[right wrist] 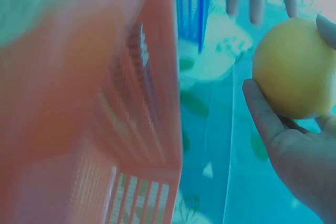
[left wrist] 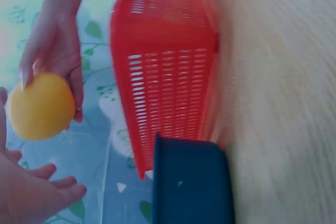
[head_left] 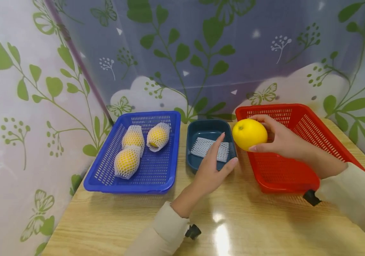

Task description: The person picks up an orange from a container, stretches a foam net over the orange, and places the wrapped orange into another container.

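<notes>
My right hand (head_left: 276,137) grips a round yellow fruit (head_left: 249,134), thumb and fingers around its sides, above the left rim of the red basket (head_left: 284,186). My left hand (head_left: 212,170) is held out with fingers spread and nothing in it, over the small dark teal bin (head_left: 211,124). White foam netting (head_left: 199,146) lies flat in that bin, partly covered by the left fingers. In the left wrist view the fruit (left wrist: 42,106) is just beyond the left hand (left wrist: 37,187). The right wrist view has the fruit (right wrist: 296,69) resting against the right fingers and palm.
A blue basket (head_left: 156,185) stands at the left, holding several yellow fruits (head_left: 127,161) in white foam nets. All three containers are on a wooden table (head_left: 112,220). Patterned fabric (head_left: 182,71) hangs close behind and beside them.
</notes>
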### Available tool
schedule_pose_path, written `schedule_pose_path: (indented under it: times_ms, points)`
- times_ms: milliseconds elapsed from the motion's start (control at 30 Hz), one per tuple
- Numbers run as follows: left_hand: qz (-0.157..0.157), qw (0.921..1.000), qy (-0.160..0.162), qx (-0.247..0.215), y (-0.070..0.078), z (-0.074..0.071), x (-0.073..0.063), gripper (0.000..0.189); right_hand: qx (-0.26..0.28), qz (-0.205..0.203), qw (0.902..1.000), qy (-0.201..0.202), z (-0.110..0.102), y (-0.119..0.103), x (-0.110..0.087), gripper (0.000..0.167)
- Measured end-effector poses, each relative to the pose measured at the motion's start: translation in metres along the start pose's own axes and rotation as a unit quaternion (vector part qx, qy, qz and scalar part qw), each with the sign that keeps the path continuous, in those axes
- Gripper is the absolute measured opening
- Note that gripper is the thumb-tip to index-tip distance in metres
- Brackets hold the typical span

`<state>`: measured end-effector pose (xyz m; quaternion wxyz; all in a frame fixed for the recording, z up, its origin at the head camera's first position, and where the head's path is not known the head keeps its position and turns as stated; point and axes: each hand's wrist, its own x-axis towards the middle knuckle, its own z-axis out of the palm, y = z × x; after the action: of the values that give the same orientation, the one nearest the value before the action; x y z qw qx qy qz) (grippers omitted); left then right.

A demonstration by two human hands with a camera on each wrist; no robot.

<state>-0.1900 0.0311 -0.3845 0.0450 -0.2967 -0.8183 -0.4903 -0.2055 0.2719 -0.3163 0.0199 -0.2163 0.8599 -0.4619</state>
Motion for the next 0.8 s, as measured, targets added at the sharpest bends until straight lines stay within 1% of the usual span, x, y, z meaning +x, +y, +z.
schedule_pose_path:
  times_ms: [67, 167, 267, 400, 633, 800]
  points:
    - [0.021, 0.9992, 0.006, -0.034, 0.0, -0.007, -0.002, 0.071, 0.029, -0.014, 0.9994, -0.01, 0.009, -0.003, -0.005, 0.075]
    - [0.055, 0.9962, 0.007, -0.067, 0.0, -0.015, -0.004, 0.074, 0.086, -0.027, 0.9956, -0.023, 0.025, -0.006, -0.011, 0.073]
    - [0.067, 0.9941, 0.003, -0.085, 0.0, -0.021, -0.009, 0.077, 0.131, -0.027, 0.9907, -0.025, 0.044, -0.008, -0.017, 0.073]
    - [0.058, 0.9921, -0.016, -0.109, -0.003, -0.027, -0.017, 0.077, 0.149, -0.016, 0.9885, -0.017, 0.067, -0.01, -0.025, 0.075]
    - [0.015, 0.9891, -0.047, -0.138, -0.008, -0.035, -0.031, 0.072, 0.158, -0.001, 0.9874, 0.004, 0.094, -0.008, -0.03, 0.08]
    - [-0.011, 0.988, -0.065, -0.14, -0.012, -0.039, -0.036, 0.07, 0.192, 0.011, 0.9812, -0.011, 0.107, -0.001, -0.031, 0.08]
